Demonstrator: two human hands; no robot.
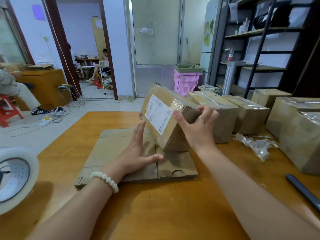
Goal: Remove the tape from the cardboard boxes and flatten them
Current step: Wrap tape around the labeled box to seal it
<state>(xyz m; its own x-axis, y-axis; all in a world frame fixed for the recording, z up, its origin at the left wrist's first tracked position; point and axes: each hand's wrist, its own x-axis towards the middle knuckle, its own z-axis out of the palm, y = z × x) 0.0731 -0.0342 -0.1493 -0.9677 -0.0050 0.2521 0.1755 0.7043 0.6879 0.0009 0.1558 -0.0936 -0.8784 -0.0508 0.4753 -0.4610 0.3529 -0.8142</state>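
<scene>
A taped cardboard box [161, 108] with a white shipping label stands tilted on one edge at the middle of the wooden table [155, 205]. My right hand [197, 125] grips its right end, thumb on the labelled face and fingers curled over the top. My left hand [136, 153] is spread with straight fingers just left of the box, above a flattened cardboard box [107, 153] lying on the table. Clear tape covers the tilted box's upper face.
Several taped boxes [249, 115] line the table's right side, with the nearest large one [297, 134] at the right edge. Crumpled clear tape [256, 144] lies between them. A tape roll [15, 177] sits at the left edge, a dark pen-like tool [303, 191] at the right.
</scene>
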